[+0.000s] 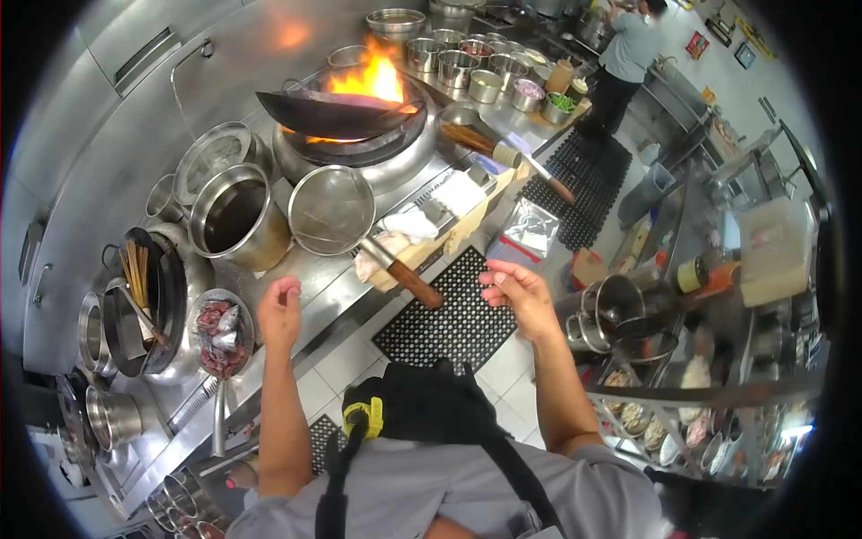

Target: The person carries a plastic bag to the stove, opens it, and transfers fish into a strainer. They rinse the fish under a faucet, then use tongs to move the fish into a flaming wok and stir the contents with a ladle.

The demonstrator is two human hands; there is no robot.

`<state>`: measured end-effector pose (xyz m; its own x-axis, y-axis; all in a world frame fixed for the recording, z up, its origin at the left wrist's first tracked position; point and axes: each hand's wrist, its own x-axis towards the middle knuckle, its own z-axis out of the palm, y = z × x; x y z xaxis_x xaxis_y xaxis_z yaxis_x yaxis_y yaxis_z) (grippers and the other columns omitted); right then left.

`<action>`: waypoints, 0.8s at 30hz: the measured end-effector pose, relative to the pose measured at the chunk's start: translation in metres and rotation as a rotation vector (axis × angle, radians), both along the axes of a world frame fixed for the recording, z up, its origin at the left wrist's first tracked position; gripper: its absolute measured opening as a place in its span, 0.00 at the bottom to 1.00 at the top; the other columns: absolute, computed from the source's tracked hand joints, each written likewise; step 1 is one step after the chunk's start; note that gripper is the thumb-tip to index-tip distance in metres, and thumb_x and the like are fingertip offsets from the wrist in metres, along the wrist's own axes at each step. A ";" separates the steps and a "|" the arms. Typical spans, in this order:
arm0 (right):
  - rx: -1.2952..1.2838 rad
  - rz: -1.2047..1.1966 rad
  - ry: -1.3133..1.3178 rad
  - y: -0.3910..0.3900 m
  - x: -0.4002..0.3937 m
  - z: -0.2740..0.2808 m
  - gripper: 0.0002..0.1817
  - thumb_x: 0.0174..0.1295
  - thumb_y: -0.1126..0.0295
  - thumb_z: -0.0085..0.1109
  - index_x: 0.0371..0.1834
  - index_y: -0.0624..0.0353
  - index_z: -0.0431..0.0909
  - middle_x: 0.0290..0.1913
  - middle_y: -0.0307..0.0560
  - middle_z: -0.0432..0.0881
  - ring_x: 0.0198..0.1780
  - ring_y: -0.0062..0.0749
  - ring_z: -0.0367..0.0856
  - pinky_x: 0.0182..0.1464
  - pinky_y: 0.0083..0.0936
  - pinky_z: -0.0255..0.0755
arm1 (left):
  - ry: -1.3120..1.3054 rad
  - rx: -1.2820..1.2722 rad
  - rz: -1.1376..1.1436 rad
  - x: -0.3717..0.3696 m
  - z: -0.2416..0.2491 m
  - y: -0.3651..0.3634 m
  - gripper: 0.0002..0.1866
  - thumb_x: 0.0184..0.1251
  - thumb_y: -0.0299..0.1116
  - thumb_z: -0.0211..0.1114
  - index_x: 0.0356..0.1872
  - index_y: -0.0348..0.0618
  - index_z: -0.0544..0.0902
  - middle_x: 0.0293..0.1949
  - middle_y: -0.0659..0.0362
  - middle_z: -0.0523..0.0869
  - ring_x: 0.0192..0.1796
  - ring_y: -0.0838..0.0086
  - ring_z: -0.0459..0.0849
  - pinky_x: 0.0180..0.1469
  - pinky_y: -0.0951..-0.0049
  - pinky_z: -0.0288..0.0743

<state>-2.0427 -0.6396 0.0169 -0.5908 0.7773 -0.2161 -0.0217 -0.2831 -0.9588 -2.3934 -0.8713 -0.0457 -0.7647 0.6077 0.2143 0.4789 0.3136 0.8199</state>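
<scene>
My left hand [279, 313] is raised near the counter edge, its fingers curled loosely and apart from the thumb, with nothing in it. The ladle of raw meat pieces [221, 337] lies to its left. My right hand [521, 296] hovers over the floor side, empty, fingers bent and parted. Between the hands, a round mesh strainer [331, 211] rests on the counter with its wooden handle [416, 285] jutting past the edge; neither hand touches it. Behind it, a dark wok [337, 115] sits tilted on the burner, with tall flames [375, 76] at its far side.
A steel pot of dark liquid [235, 220] stands left of the strainer. Several ingredient containers [486, 85] line the back right. A wooden-handled utensil [480, 142] lies right of the wok. Another person [628, 49] stands far off. Racks and pots [611, 314] flank the right.
</scene>
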 end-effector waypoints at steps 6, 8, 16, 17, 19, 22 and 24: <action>0.073 0.004 -0.032 0.058 -0.008 0.017 0.18 0.69 0.68 0.58 0.58 0.64 0.77 0.47 0.47 0.85 0.39 0.24 0.83 0.43 0.19 0.76 | 0.081 0.009 -0.060 0.027 0.003 0.070 0.09 0.62 0.24 0.62 0.43 0.37 0.84 0.37 0.55 0.88 0.37 0.72 0.86 0.42 0.73 0.79; 0.084 0.026 -0.054 0.069 -0.013 0.019 0.18 0.68 0.69 0.59 0.58 0.64 0.77 0.47 0.47 0.85 0.39 0.24 0.83 0.43 0.19 0.76 | -0.069 0.068 -0.057 0.030 0.001 0.092 0.08 0.62 0.24 0.61 0.42 0.36 0.84 0.35 0.56 0.88 0.34 0.74 0.85 0.41 0.75 0.78; 0.221 0.064 -0.203 0.143 0.010 0.009 0.17 0.68 0.69 0.59 0.57 0.66 0.78 0.44 0.40 0.83 0.39 0.21 0.80 0.43 0.19 0.74 | -0.281 0.153 -0.137 0.062 0.010 0.194 0.06 0.64 0.24 0.62 0.40 0.38 0.84 0.32 0.59 0.86 0.33 0.79 0.81 0.39 0.77 0.75; 0.197 0.035 -0.196 0.150 0.017 0.004 0.17 0.68 0.70 0.59 0.57 0.66 0.78 0.44 0.40 0.83 0.39 0.20 0.79 0.43 0.19 0.74 | -0.242 0.142 -0.143 0.065 0.013 0.200 0.06 0.64 0.25 0.62 0.40 0.38 0.84 0.32 0.59 0.86 0.33 0.79 0.81 0.39 0.77 0.75; 0.229 0.052 -0.203 0.171 0.031 -0.013 0.16 0.68 0.69 0.59 0.56 0.65 0.78 0.41 0.37 0.82 0.39 0.19 0.78 0.43 0.20 0.74 | -0.177 0.125 -0.199 0.081 0.018 0.222 0.05 0.65 0.25 0.63 0.39 0.38 0.84 0.32 0.59 0.86 0.33 0.79 0.81 0.39 0.76 0.75; 0.446 0.161 -0.308 0.212 0.064 -0.052 0.16 0.68 0.68 0.60 0.54 0.66 0.78 0.38 0.37 0.82 0.39 0.18 0.77 0.43 0.20 0.74 | -0.077 0.019 -0.150 0.091 0.005 0.241 0.05 0.66 0.26 0.63 0.39 0.39 0.84 0.32 0.60 0.85 0.35 0.79 0.80 0.40 0.76 0.75; 0.538 0.174 -0.429 0.250 0.105 -0.055 0.15 0.64 0.63 0.63 0.49 0.60 0.83 0.37 0.49 0.87 0.39 0.28 0.83 0.43 0.28 0.76 | -0.120 0.070 -0.167 0.101 0.001 0.249 0.08 0.68 0.24 0.61 0.46 0.37 0.82 0.39 0.58 0.85 0.41 0.78 0.81 0.46 0.77 0.76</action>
